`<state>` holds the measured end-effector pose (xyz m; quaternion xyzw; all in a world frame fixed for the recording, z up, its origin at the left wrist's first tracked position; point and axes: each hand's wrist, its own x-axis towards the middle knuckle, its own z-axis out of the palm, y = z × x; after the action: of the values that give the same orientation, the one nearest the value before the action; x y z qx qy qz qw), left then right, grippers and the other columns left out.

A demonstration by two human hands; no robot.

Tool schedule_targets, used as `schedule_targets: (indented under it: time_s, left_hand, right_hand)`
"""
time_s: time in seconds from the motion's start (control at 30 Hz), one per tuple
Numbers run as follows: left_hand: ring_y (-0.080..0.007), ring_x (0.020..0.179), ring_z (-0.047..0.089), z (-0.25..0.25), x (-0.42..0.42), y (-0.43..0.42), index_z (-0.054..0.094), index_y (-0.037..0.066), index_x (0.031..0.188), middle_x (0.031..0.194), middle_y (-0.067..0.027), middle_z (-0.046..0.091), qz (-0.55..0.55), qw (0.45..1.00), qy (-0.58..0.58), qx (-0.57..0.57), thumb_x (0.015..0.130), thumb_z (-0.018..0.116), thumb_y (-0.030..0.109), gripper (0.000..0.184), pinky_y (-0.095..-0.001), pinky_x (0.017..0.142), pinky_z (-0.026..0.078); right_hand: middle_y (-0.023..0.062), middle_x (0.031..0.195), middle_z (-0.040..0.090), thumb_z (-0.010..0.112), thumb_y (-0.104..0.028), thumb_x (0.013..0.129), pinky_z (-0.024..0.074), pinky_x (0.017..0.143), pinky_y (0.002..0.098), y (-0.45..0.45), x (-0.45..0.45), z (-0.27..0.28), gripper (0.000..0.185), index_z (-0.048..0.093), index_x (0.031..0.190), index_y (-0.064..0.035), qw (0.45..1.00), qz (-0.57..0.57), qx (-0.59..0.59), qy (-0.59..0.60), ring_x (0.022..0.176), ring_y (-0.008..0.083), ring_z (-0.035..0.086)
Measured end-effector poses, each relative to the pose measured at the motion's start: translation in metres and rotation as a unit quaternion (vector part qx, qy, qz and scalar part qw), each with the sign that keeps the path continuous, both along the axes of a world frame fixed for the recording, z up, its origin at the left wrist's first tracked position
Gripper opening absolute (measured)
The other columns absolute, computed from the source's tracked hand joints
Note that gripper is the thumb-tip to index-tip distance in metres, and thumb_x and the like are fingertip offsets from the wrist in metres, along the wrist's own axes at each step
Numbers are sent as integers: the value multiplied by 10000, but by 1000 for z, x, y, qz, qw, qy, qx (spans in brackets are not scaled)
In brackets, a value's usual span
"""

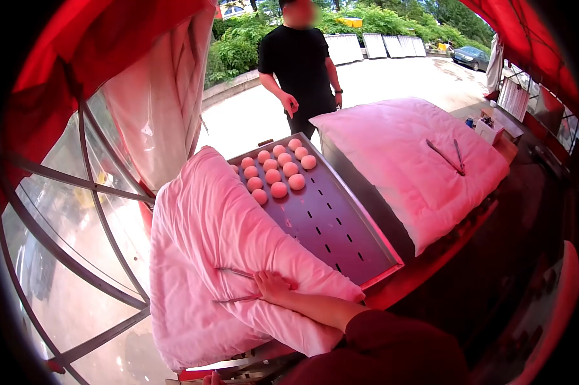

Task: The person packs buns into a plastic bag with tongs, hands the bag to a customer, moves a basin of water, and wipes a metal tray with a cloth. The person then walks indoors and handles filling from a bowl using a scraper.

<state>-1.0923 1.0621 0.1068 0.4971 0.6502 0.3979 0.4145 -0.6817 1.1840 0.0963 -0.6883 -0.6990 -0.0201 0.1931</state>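
My right hand (pixel 273 287) is closed round a pair of metal tongs (pixel 238 298), over the pink quilt (pixel 219 218). The tongs' two arms spread to the left. The quilt lies folded back across the near left part of a metal tray (pixel 341 231). Several round buns (pixel 278 189) stand in rows at the tray's far left. Only a small bit of my left hand (pixel 214 378) shows at the bottom edge, below the quilt; its fingers cannot be made out clearly.
A second pink quilt (pixel 405 154) covers the area to the right, with another pair of tongs (pixel 455 159) on it. A person in black (pixel 299 64) stands beyond the tray. Metal frame bars (pixel 103 192) and clear sheeting stand at left. Small boxes (pixel 490 130) sit at far right.
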Motion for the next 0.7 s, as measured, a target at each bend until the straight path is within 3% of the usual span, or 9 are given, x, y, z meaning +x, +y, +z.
schedule_targets:
  time_s: [0.2,0.23,0.27,0.33,0.37,0.4,0.47,0.67,0.7]
  left_hand:
    - [-273,519,514,-26,12,15,609,92,1114,670,-66,557,-112,881,343,306,811,564,196,323,-367,405,410]
    - [-287,572,547,-10,32,21,592,111,1140,766,-87,599,-59,972,215,75,875,560,208,284,-394,447,436]
    - [-316,786,600,7,55,22,590,121,1152,983,-151,613,-100,879,461,73,908,556,197,258,-418,632,500]
    - [-334,1038,554,-7,80,41,578,122,1182,1168,-205,554,-158,918,305,200,901,561,178,287,-430,854,468]
    - [-351,1207,436,-42,76,63,570,113,1199,1304,-215,457,-210,846,402,279,889,579,173,316,-446,963,406]
    - [-380,1265,367,-26,104,66,546,103,1237,1353,-216,410,-220,858,351,303,885,574,264,388,-495,999,354]
    - [-386,1327,271,4,153,60,448,53,1320,1410,-216,339,-227,822,499,152,880,530,407,571,-553,1059,226]
    - [-361,1371,195,-50,143,64,273,-20,1397,1453,-200,280,-203,681,624,323,839,491,536,818,-599,1079,95]
    - [-361,1375,176,-32,151,55,289,-24,1390,1470,-203,237,-231,770,543,242,804,528,551,855,-595,1084,90]
  right_hand:
    - [130,1098,492,691,-381,660,436,827,412,5,1,-9,758,426,1239,29,999,-3,38,12,1025,261,485]
    - [129,1097,494,685,-376,661,437,826,413,7,0,-12,752,428,1239,30,999,-4,40,16,1021,262,487]
    - [129,1096,496,680,-371,662,438,825,414,8,0,-15,746,430,1239,31,999,-6,42,20,1017,263,490]
    - [130,1082,505,651,-327,674,443,821,409,5,1,-8,688,452,1224,36,998,-8,56,34,1006,264,501]
    - [130,1078,507,639,-311,682,444,821,407,4,1,-8,665,457,1219,37,997,-7,57,42,1004,263,503]
    - [130,1074,509,627,-296,691,445,822,405,4,1,-9,642,463,1215,37,997,-5,57,50,1002,263,504]
    - [130,1049,517,556,-234,735,443,820,401,5,4,-11,546,472,1201,38,995,-2,68,70,982,262,508]
    - [124,1019,522,497,-189,764,427,812,382,3,7,-5,471,484,1176,38,992,1,63,107,954,257,500]
    - [130,1010,519,505,-185,758,433,805,383,3,8,-5,463,482,1161,43,990,0,68,123,955,263,503]
